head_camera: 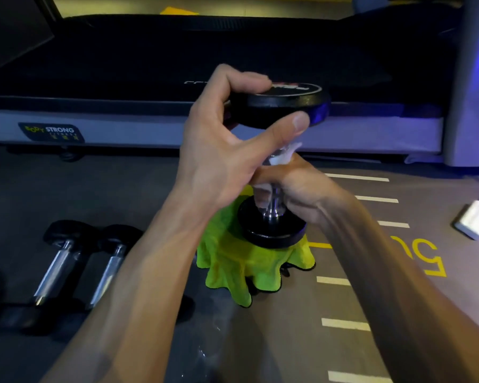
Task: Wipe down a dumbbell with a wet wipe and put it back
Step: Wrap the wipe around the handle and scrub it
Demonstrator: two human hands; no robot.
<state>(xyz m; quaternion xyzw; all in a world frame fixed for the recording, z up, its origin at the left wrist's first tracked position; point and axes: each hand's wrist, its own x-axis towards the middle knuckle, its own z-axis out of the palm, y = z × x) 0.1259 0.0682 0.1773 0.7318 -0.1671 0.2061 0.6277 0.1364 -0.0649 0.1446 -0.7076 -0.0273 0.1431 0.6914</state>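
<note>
A black dumbbell [274, 233] with a chrome handle stands upright on end, its lower head resting on a bright green cloth [241, 269]. My left hand [227, 139] grips the rim of the upper head from the left, thumb in front and fingers on top. My right hand [296, 186] is wrapped around the chrome handle with a white wet wipe [284, 154] pressed against the metal; a bit of the wipe sticks out above my fingers. Most of the handle is hidden by that hand.
Two more dumbbells [64, 261] lie side by side on the dark floor at the left. A treadmill [177, 125] runs across the back. At the right are white dashed floor lines, a yellow number marking [421, 255] and a white charger box with cable [474, 222].
</note>
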